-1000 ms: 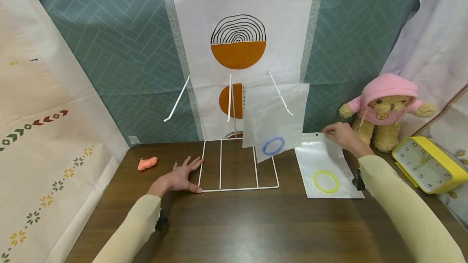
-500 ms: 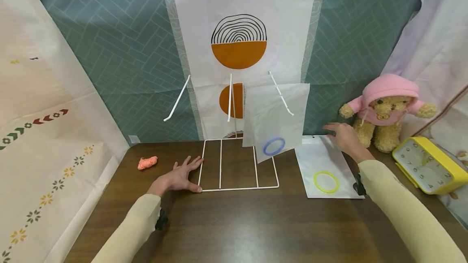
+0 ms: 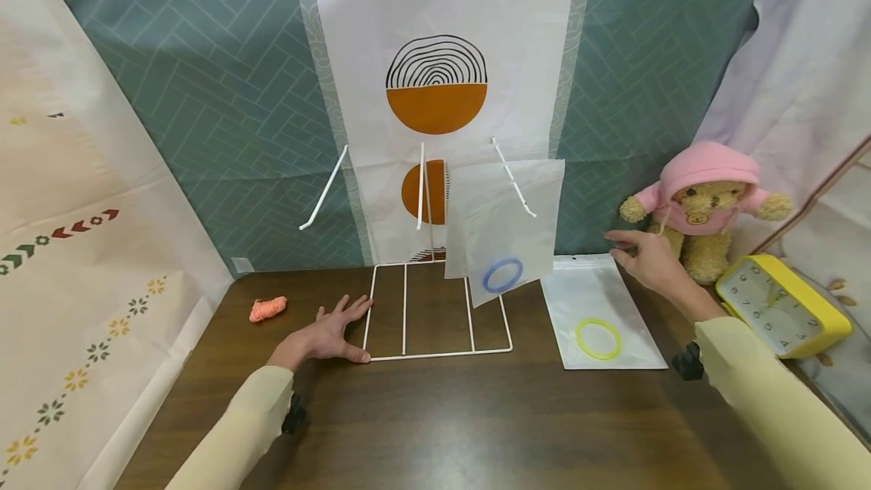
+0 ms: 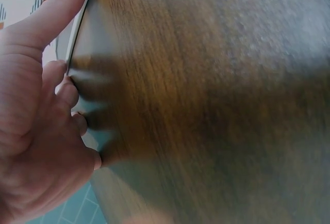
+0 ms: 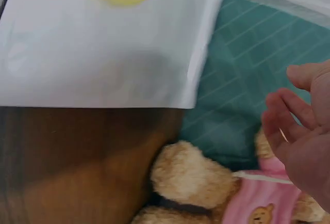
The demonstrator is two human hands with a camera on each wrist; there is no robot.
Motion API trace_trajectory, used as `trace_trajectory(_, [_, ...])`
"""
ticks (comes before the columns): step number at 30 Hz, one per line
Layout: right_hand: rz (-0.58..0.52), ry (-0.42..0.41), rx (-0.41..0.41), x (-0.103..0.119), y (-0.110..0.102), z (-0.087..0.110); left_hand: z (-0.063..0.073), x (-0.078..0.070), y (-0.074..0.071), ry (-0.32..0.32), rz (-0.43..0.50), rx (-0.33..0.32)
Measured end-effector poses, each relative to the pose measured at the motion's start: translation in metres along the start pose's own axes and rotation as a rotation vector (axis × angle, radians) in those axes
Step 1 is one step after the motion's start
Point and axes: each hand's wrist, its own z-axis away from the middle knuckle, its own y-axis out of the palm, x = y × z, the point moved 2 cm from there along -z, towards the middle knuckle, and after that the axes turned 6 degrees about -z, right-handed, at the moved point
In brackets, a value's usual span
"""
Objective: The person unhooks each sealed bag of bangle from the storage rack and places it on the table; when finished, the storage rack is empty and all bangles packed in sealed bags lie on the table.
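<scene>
My left hand (image 3: 327,335) lies at the left side of a white wire rack (image 3: 442,355), fingers spread, thumb and fingertips touching its base wire. In the left wrist view the thumb of that hand (image 4: 31,110) rests along the wire. A white flat bag (image 3: 588,293) with a yellow ring (image 3: 595,320) showing on it lies on the table right of the rack. Over the bag's top right corner hovers my right hand (image 3: 653,259), thumb and fingers apart and nothing between them. The right wrist view has this hand (image 5: 309,126) apart from the bag (image 5: 103,64).
From the rack's right prong (image 3: 513,184) hang translucent bags (image 3: 469,195), one with a blue ring (image 3: 497,291). Two other prongs stick out bare. A teddy bear (image 3: 708,206) in pink and a yellow clock (image 3: 830,316) stand at right. A coral yarn bundle (image 3: 268,308) lies at left.
My right hand held the top edge of the flat bag, then let go and rose slightly off it. The bag's top edge dropped flat. The left hand stayed; the head view shifted a little.
</scene>
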Motion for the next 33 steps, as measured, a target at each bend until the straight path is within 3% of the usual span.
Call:
trace_trajectory(6, [-0.105, -0.022, -0.030, 0.023, -0.013, -0.006, 0.001, 0.001, 0.001, -0.001, -0.007, 0.004])
trace_trajectory(13, [-0.332, -0.014, 0.025, 0.051, -0.023, -0.015, 0.001, -0.002, 0.001, -0.002, -0.002, 0.014])
trace_trajectory(20, [-0.459, 0.012, 0.043, 0.079, -0.034, -0.022, 0.000, -0.003, 0.000, -0.001, 0.000, 0.008])
trace_trajectory(33, [-0.670, -0.019, 0.028, 0.106, -0.044, -0.040, 0.000, -0.001, 0.002, 0.011, -0.005, 0.003])
